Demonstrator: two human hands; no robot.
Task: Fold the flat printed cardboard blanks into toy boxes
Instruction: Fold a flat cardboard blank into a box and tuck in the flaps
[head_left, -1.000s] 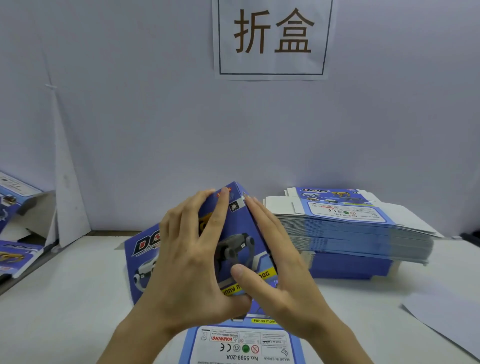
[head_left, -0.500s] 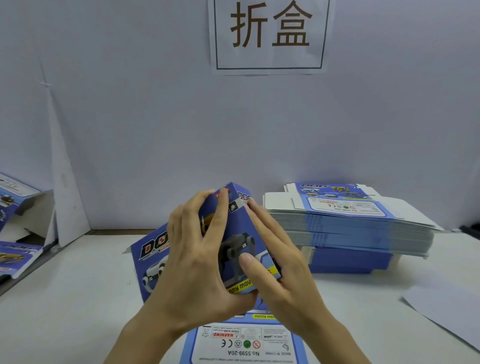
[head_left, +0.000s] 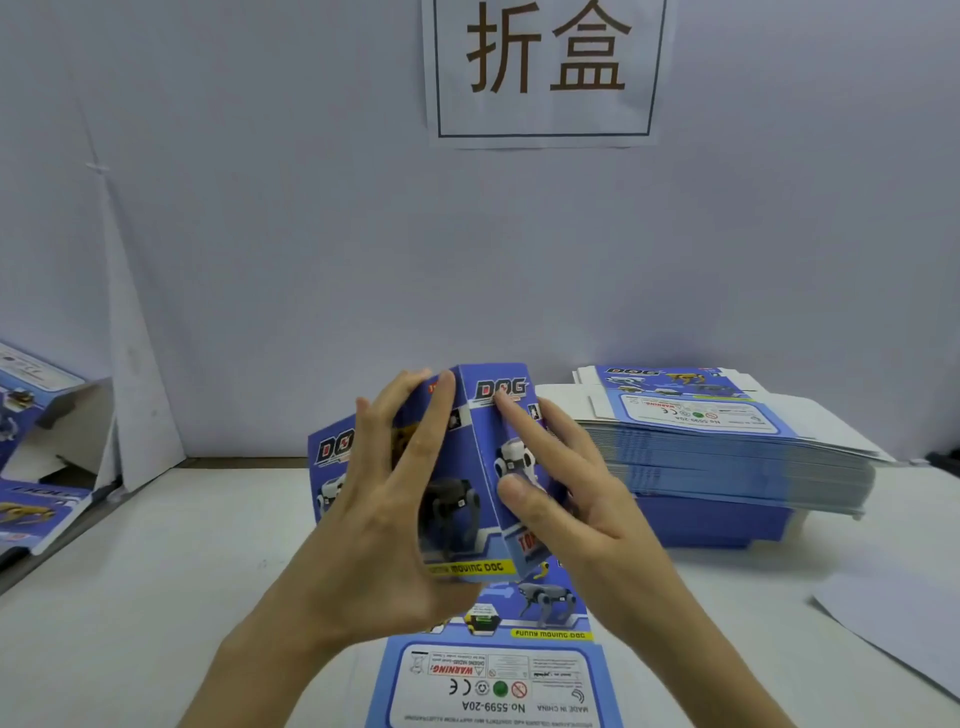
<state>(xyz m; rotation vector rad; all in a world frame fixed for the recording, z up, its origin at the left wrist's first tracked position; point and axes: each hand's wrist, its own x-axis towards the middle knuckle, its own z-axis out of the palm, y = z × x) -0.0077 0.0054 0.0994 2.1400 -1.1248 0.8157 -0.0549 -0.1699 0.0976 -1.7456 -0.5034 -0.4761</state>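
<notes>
Nearby, stacked blanks (head_left: 727, 457) sit right of the half-folded box (head_left: 470, 467).

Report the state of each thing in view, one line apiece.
toy box blank, partly folded, creased into a ridge
left hand, straight fingers pressing its left panel
right hand, straight fingers pressing its right panel
stack of blanks, flat, unfolded
wall sign, stuck flat on the wall
</notes>
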